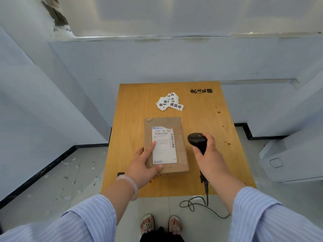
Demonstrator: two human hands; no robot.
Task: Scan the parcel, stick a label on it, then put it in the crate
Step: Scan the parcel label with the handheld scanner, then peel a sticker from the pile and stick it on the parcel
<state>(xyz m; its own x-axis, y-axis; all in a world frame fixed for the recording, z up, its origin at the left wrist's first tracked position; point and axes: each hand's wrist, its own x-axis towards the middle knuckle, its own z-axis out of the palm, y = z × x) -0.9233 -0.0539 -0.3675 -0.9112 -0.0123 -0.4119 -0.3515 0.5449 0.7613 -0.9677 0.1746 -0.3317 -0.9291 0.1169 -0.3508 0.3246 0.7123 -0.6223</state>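
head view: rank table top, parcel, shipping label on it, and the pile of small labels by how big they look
1. table top
2. parcel
3. shipping label on the parcel
4. pile of small labels

The last two are close; the pile lies farther from the camera, so that order is unsure.

1. Printed "530- D5 065" above barcodes on the white shipping label [164,145] of the flat brown cardboard parcel [167,145], frame centre.
2. Marked "退回件" in black on the small white paper stickers [169,102], piled above the parcel.
3. Stamped with black brush characters, unreadable, on the yellow wooden table [201,92], upper right corner.
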